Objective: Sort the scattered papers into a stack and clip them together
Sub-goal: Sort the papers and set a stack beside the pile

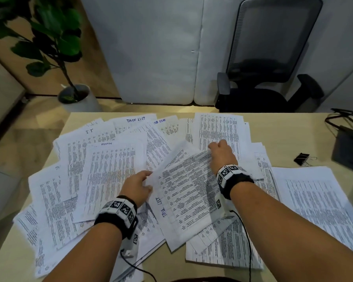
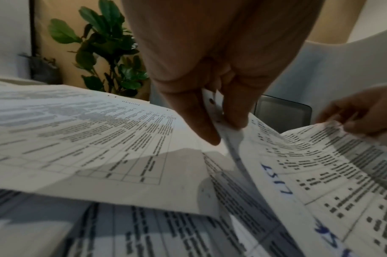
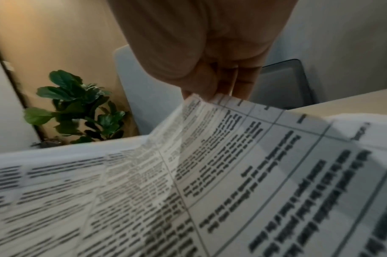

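Note:
Printed sheets lie scattered (image 1: 102,169) over most of the desk. Both hands hold up a few sheets marked "TASK LIST" (image 1: 183,192) above the pile. My left hand (image 1: 139,185) pinches their left edge between thumb and fingers (image 2: 210,125). My right hand (image 1: 220,153) pinches the far right corner, and the right wrist view shows the fingers (image 3: 212,87) on the paper's top edge (image 3: 210,111). A black binder clip (image 1: 302,158) lies on the bare desk to the right, apart from both hands.
A squarer pile of sheets (image 1: 318,200) lies at the right front. A dark device with cables (image 1: 348,147) sits at the desk's right edge. Beyond the desk stand an office chair (image 1: 269,64), a grey partition (image 1: 151,47) and a potted plant (image 1: 69,58).

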{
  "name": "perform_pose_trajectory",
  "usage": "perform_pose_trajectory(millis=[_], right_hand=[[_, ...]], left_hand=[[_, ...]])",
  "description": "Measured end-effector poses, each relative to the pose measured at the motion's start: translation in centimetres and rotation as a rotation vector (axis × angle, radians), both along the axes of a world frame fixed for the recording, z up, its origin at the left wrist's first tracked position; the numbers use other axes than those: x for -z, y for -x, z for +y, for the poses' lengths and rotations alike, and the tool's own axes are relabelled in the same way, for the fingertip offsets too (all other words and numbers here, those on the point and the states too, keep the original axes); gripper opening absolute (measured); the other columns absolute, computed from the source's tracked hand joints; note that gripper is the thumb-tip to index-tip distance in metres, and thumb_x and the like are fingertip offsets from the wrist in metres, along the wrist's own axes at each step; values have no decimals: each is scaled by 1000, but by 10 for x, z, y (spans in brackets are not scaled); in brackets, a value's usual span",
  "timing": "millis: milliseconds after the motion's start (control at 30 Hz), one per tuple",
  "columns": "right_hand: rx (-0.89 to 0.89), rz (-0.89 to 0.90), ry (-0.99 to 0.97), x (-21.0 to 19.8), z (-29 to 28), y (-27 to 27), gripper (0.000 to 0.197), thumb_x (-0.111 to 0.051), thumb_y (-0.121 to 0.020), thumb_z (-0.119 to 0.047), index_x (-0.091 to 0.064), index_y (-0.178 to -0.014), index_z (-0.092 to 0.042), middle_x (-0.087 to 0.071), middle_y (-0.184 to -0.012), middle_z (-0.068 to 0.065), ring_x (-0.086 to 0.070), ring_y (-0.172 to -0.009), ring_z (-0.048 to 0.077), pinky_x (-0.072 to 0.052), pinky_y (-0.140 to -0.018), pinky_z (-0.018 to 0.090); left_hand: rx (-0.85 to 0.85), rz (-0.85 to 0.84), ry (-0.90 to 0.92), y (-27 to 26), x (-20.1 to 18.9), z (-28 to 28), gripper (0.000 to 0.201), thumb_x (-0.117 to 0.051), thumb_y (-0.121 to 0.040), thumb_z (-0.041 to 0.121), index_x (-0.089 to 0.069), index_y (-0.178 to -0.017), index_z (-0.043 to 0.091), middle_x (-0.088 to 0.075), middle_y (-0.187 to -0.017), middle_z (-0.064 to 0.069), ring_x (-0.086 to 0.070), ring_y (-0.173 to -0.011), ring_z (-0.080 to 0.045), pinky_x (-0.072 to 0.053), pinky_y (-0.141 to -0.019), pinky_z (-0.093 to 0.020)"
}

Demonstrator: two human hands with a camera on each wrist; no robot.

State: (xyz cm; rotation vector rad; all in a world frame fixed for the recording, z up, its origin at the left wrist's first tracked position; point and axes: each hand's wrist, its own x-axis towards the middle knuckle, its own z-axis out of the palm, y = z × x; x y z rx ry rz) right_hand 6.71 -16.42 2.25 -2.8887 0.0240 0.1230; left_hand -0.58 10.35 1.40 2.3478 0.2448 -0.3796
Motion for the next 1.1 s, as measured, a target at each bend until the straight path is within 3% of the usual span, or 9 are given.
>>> perform_pose_trajectory(millis=[100,200,300,400,567,767,867,967,1100], right_hand=[[-200,-27,0,-3,22,3,70,-67,-77,-10,-38,-137,-33,-28,-147,5,-26,-136,30,-23,-112,49],[-452,6,56,-5,45,8,63,-67,-82,-24,-35,-134,-40,-20,-154,-4,-5,-145,26,3,-113,56],[-466,12,67,-15,58,8,39,-62,-83,-13,-44,-112,-32,-55,-117,-6,-42,-121,22,-14,-115,53],[-374,55,-30,-27,58,6,21,-55,-86,-9,-46,-96,-25,-55,-91,-6,-54,-78,19,-50,-78,38],[-48,122,-321,-20,41,0,13,-46,-94,-9,-57,-98,-14,-56,-75,1,-54,-62,18,-43,-52,24],[134,424,-360,20,19,13,34,-50,-92,-11,-49,-126,-13,-59,-115,11,-60,-95,29,-50,-78,32],[69,497,-273,33,16,20,50,-56,-90,-30,-36,-134,-15,-54,-124,12,-57,-101,29,-42,-78,28],[33,450,-162,40,16,23,22,-51,-93,-26,-49,-108,-10,-56,-101,9,-51,-82,22,-42,-71,27],[137,319,-242,33,5,20,17,-49,-96,-24,-47,-86,-11,-49,-79,3,-48,-72,22,-34,-57,24]], left_hand=[[67,-170,-154,-1,2,0,33,-60,-88,3,-66,-112,24,-69,-105,4,-62,-90,-14,-53,-83,-29],[115,-272,-170,-4,-8,2,28,-59,-88,5,-67,-96,32,-64,-90,14,-62,-82,-12,-55,-73,-31],[22,-384,-97,-10,-17,12,23,-59,-91,8,-67,-102,27,-64,-99,9,-61,-87,-13,-53,-73,-28],[-185,-382,-75,-13,-3,38,40,-59,-92,7,-56,-129,20,-53,-130,-3,-55,-113,-21,-47,-96,-39],[-470,53,-325,-11,29,95,59,-58,-89,11,-38,-145,12,-31,-150,-18,-37,-131,-40,-37,-106,-51],[-439,340,-453,-4,39,126,111,-77,-72,45,-5,-153,23,0,-160,-15,-6,-145,-39,-23,-112,-60],[-394,389,-428,-14,36,130,121,-82,-65,50,-7,-154,18,-5,-160,-15,-14,-144,-40,-26,-113,-55],[-403,342,-457,-19,34,127,94,-70,-75,56,-30,-147,12,-23,-151,-19,-29,-134,-44,-33,-108,-55],[-554,221,-258,-21,32,122,66,-71,-79,19,-43,-139,14,-41,-134,-22,-62,-93,-43,-55,-84,-50]])
